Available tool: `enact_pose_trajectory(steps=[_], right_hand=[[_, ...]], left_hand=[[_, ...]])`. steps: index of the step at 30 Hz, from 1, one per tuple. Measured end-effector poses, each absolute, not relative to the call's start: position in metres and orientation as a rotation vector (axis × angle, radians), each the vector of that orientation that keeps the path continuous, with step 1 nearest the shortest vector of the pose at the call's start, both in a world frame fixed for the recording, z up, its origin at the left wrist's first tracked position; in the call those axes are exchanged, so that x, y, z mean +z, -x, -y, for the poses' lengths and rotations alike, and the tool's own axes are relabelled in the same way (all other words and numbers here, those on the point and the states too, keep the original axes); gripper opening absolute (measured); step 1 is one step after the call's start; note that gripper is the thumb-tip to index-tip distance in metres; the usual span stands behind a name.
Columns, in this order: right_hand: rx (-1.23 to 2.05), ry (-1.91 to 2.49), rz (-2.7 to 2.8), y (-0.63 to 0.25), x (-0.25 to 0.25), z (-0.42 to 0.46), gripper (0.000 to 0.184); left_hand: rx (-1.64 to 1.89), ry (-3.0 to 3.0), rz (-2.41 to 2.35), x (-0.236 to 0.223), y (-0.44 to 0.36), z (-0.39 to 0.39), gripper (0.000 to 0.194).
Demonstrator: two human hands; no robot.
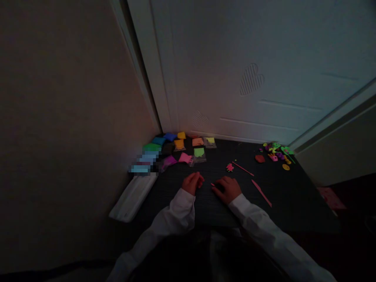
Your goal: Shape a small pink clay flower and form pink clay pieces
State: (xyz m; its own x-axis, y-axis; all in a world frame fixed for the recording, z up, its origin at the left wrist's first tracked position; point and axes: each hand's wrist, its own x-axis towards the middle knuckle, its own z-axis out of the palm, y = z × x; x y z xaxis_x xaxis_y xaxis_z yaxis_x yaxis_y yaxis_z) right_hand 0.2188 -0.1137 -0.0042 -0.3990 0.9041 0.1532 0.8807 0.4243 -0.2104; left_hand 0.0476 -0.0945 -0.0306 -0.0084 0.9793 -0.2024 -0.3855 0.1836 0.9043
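Over the near part of the dark table (182, 203), my left hand (192, 183) is closed, its fingers curled in against the thumb. What it holds, if anything, is hidden. My right hand (227, 189) rests low on the tabletop to its right, thumb and fingers bent around a small pink piece of modelling clay (212, 185) at their tips. Beyond the right hand lies a small pink flower-like clay shape (230, 167) with pale green bits at its edge. A thin pink modelling stick (243, 169) lies beside that shape. Right of my right hand is a pink plastic knife (261, 193).
Several clay packets, among them a light green packet (199, 153) and a pink packet (185, 158), line the back left. A long white tray-like box (133, 197) lies at the left edge. Colourful small clay pieces (277, 150) cluster back right, near a red lump (259, 158).
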Motion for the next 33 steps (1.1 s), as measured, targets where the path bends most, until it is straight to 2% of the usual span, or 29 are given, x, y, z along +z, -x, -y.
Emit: enact_pose_trajectory(steps=[4, 16, 25, 28, 33], right_hand=[[0.130, 1.556, 2.425, -0.212, -0.005, 0.112, 0.027], [0.103, 1.582, 2.426, -0.213, -0.005, 0.116, 0.028], [0.025, 1.516, 2.513, -0.213, 0.002, 0.131, 0.050], [0.040, 1.516, 2.486, -0.215, 0.000, 0.131, 0.048], [0.114, 1.469, 2.361, -0.221, -0.005, 0.129, 0.033]], left_hand=[[1.264, -0.762, -1.037, -0.031, -0.047, 0.094, 0.033], [1.244, -0.732, -1.050, -0.029, -0.047, 0.094, 0.035], [1.245, -0.754, -1.037, -0.030, -0.046, 0.094, 0.034], [1.249, -0.760, -1.042, -0.029, -0.046, 0.095, 0.033], [1.247, -0.759, -1.047, -0.030, -0.046, 0.095, 0.032]])
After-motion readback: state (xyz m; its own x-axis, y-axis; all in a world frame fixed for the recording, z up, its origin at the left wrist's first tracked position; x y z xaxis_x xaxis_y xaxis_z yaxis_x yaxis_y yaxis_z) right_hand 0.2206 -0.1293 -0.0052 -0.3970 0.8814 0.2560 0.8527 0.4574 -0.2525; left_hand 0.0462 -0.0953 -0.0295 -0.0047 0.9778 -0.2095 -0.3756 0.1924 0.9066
